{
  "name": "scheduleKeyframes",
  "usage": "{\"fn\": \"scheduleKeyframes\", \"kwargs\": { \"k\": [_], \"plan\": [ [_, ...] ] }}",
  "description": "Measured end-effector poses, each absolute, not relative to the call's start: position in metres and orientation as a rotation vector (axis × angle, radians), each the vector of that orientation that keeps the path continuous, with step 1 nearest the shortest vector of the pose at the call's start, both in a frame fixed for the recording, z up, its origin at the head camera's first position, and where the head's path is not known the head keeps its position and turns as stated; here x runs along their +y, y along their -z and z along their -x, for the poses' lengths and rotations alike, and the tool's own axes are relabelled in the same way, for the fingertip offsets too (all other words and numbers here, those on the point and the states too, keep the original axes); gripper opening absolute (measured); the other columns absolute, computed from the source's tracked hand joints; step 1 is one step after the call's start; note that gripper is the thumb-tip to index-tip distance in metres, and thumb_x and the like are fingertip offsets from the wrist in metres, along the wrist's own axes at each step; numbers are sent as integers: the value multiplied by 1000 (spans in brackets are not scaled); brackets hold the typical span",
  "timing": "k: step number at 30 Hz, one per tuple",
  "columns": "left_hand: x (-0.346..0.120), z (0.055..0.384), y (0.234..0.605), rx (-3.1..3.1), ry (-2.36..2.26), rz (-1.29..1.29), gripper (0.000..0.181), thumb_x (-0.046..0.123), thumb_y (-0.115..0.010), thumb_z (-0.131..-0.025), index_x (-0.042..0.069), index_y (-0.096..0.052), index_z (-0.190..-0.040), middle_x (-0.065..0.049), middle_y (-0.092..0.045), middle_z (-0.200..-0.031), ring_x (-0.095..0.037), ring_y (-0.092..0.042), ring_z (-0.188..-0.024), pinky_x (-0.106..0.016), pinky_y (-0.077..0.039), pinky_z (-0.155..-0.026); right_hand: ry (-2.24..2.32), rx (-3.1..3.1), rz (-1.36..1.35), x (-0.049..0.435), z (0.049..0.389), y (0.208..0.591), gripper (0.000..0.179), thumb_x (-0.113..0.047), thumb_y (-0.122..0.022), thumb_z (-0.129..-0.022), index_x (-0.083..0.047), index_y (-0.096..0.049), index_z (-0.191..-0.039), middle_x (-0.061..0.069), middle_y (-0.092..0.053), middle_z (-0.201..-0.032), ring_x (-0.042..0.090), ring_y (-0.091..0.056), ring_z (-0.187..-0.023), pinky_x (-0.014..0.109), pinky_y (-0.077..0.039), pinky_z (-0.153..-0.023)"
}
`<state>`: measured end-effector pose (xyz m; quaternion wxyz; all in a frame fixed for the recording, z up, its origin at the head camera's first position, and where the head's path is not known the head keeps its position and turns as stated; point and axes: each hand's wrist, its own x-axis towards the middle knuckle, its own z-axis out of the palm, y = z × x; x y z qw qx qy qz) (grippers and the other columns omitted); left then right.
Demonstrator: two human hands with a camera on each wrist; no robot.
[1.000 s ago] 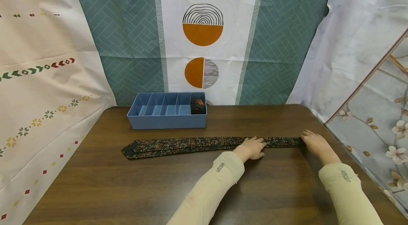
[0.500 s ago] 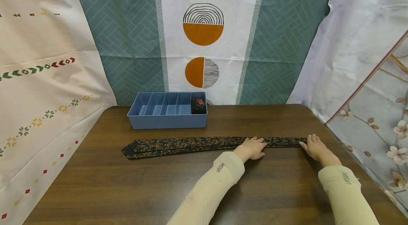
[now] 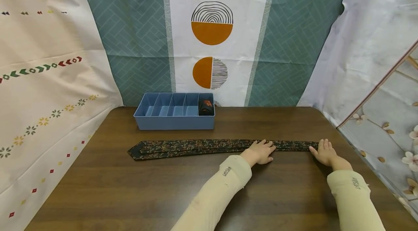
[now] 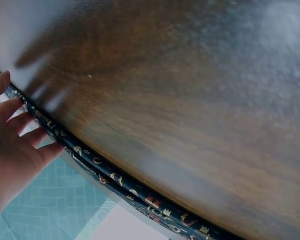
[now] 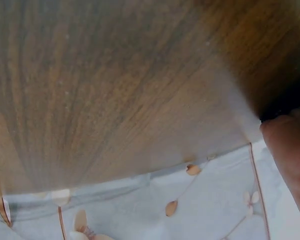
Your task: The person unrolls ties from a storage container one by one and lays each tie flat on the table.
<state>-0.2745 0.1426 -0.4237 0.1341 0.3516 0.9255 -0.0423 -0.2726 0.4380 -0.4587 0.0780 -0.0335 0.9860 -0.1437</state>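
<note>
A dark necktie (image 3: 183, 148) with a small gold and red pattern lies stretched across the table, doubled over, its pointed end at the left. My left hand (image 3: 260, 152) rests on it right of the middle, fingers straight and spread; in the left wrist view those fingers (image 4: 35, 135) touch the tie's edge. At the tie's right end lies my right hand (image 3: 325, 153), fingers straight, covering the tip. Only part of that hand (image 5: 290, 155) shows in the right wrist view, beside the dark end of the tie.
Behind the tie stands a blue divided box (image 3: 174, 123) with several compartments. Its rightmost compartment holds a rolled dark tie (image 3: 206, 108) with a red-orange motif. The brown wooden table (image 3: 147, 194) ends at patterned curtains on the back and sides.
My right hand has shifted slightly right, and its fingers have straightened over the tie's end. The left hand stays on the tie. The head view has turned a little.
</note>
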Motion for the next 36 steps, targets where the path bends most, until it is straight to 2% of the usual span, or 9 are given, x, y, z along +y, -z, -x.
{"fn": "scheduleKeyframes", "kwargs": {
  "k": [4, 9, 12, 15, 19, 22, 27, 30, 36],
  "plan": [
    [143, 272, 425, 2675, 121, -1015, 56, 46, -39, -99, 36, -19, -150, 15, -12, -158, -8, -12, -146, -28, -18, -119, 433, 2931, 62, 446, 275, 471, 134, -87, -3, -75, 36, -3, -128, 58, 4, -130, 69, 3, -124, 72, -8, -105],
    [143, 269, 427, 2660, 141, -1004, 58, 47, -40, -98, 37, -16, -150, 16, -9, -158, -6, -8, -146, -29, -16, -119, 528, 2856, -17, 433, 260, 456, 113, -70, -20, -92, 34, 4, -130, 55, 13, -133, 65, 12, -127, 71, 2, -106],
    [141, 269, 427, 2652, 147, -1018, 60, 48, -40, -98, 37, -15, -151, 16, -8, -158, -6, -7, -147, -28, -16, -120, 561, 2827, -50, 427, 254, 448, 107, -63, -27, -95, 32, 8, -130, 53, 17, -133, 63, 17, -127, 69, 7, -107],
    [138, 271, 425, 2644, 152, -1035, 59, 48, -39, -98, 35, -16, -151, 15, -9, -158, -7, -8, -147, -28, -17, -119, 546, 2832, -69, 432, 261, 456, 123, -79, -21, -85, 30, 10, -132, 51, 19, -135, 61, 18, -128, 69, 7, -107],
    [129, 274, 417, 2611, 122, -1067, 56, 45, -40, -99, 32, -22, -150, 11, -13, -158, -9, -12, -147, -28, -18, -119, 465, 2797, -115, 441, 280, 463, 132, -87, -21, -76, 28, 10, -134, 49, 18, -137, 60, 17, -129, 67, 7, -108],
    [121, 276, 413, 2593, 86, -1090, 54, 44, -41, -99, 31, -27, -149, 10, -16, -158, -10, -15, -146, -28, -20, -118, 374, 2736, -155, 437, 285, 455, 118, -75, -27, -87, 27, 10, -134, 49, 17, -137, 60, 15, -130, 66, 5, -110],
    [103, 283, 409, 2604, 12, -1120, 49, 39, -43, -99, 26, -35, -147, 6, -31, -153, -11, -32, -140, -28, -32, -113, 386, 2748, -130, 420, 279, 429, 103, -59, -34, -95, 26, 8, -136, 49, 14, -137, 59, 12, -131, 68, 5, -109],
    [88, 286, 406, 2631, -40, -1136, 43, 34, -46, -100, 24, -45, -141, 5, -45, -145, -11, -44, -132, -28, -40, -107, 358, 2808, -36, 408, 275, 416, 95, -56, -31, -97, 23, -1, -139, 48, 4, -140, 60, 4, -131, 70, 0, -107],
    [61, 290, 405, 2739, -112, -1198, 33, 25, -48, -99, 22, -58, -131, 4, -59, -129, -12, -56, -119, -27, -46, -100, 94, 3059, 260, 394, 275, 412, 65, -43, -32, -102, 14, -43, -131, 40, -44, -129, 59, -39, -118, 66, -35, -95]
  ]
}}
